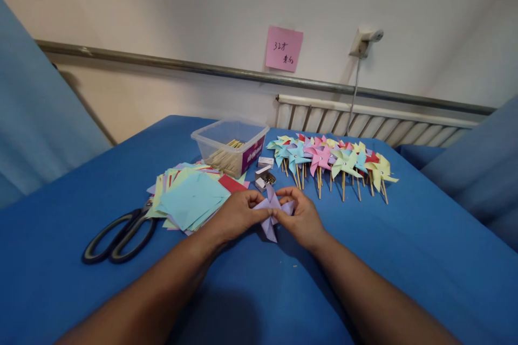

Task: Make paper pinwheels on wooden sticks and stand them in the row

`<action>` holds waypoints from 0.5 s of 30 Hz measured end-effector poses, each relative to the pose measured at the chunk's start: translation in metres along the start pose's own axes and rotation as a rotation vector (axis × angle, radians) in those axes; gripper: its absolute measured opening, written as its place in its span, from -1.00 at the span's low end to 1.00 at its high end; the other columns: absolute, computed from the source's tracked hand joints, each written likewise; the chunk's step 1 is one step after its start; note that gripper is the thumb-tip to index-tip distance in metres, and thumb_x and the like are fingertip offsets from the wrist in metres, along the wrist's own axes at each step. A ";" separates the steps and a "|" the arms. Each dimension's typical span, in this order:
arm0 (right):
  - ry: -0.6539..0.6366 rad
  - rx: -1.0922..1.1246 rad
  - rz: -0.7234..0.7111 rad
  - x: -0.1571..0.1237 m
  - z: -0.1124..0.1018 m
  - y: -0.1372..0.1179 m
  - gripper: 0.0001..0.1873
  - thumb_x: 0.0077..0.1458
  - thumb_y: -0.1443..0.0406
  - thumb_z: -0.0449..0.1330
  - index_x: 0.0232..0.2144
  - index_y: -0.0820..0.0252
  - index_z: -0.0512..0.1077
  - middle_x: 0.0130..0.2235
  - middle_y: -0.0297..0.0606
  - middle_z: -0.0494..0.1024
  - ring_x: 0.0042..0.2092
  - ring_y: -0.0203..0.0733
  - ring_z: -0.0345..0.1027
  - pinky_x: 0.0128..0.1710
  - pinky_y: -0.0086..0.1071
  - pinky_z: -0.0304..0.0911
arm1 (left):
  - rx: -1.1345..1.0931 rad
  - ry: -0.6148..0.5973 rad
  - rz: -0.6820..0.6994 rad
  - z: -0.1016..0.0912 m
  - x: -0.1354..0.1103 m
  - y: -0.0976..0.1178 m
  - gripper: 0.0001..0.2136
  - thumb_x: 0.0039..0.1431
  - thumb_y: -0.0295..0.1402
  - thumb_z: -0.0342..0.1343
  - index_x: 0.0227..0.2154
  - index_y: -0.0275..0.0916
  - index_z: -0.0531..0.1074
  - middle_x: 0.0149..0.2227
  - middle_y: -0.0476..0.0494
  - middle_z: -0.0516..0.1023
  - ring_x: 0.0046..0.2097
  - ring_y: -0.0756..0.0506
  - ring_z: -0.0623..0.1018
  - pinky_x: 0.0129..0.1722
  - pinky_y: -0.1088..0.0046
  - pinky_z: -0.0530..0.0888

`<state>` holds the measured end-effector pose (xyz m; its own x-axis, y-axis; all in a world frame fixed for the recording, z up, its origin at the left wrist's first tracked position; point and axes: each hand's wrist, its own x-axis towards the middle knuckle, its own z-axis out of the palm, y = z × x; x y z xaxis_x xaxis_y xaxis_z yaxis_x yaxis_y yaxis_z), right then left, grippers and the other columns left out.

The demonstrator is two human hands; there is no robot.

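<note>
A purple paper pinwheel (269, 230) is held between both hands over the blue tablecloth, its folded blades pointing outward. My left hand (238, 214) pinches it from the left, thumb at its centre. From the right, my right hand (301, 218) grips it the same way, and the two thumbs nearly meet at the middle. No stick shows on this pinwheel. Just beyond the hands is a small open box (265, 178) of metal pins, with a second small white box (265, 162) behind it.
Left of the hands lies a stack of coloured paper squares (194, 199), with large scissors (117, 237) partly under it. A clear plastic tub (230, 132) holds thin wooden sticks. Several finished pinwheels (319, 157) on sticks lie at the back right. A radiator (372, 118) stands behind the table.
</note>
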<state>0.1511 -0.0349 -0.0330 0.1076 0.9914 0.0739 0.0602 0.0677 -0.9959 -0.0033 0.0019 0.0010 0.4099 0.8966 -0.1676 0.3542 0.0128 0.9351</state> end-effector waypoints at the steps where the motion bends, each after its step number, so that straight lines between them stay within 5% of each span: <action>1: -0.003 -0.002 0.000 0.000 0.000 0.000 -0.63 -0.18 0.31 0.30 -0.25 0.18 0.34 -0.45 -0.40 0.45 -0.54 -0.36 0.29 -0.53 -0.47 0.22 | 0.020 -0.004 0.011 0.000 0.001 -0.002 -0.77 -0.16 -0.21 0.22 -0.59 -0.27 0.36 -0.61 0.04 0.36 -0.54 0.02 0.31 -0.57 0.54 0.19; 10: -0.005 0.014 -0.016 -0.003 0.002 0.003 -0.65 -0.14 0.27 0.31 -0.24 0.15 0.37 -0.44 -0.39 0.46 -0.50 -0.33 0.31 -0.47 -0.44 0.23 | -0.004 0.028 0.039 -0.001 0.000 -0.007 -0.81 -0.21 -0.29 0.22 -0.69 -0.23 0.34 -0.68 0.07 0.31 -0.62 0.04 0.22 -0.64 0.55 0.09; 15: 0.108 0.154 -0.095 0.010 -0.004 0.017 -0.69 -0.05 0.14 0.26 -0.26 0.17 0.42 -0.37 -0.31 0.51 -0.37 -0.27 0.35 -0.32 -0.37 0.27 | -0.018 0.181 0.054 -0.007 0.005 -0.002 -0.84 -0.22 -0.30 0.23 -0.69 -0.26 0.40 -0.69 0.05 0.35 -0.62 0.04 0.26 -0.64 0.55 0.13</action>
<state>0.1577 -0.0239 -0.0489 0.2148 0.9627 0.1646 -0.0762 0.1845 -0.9799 -0.0081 0.0094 0.0009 0.2697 0.9611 -0.0600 0.3199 -0.0306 0.9469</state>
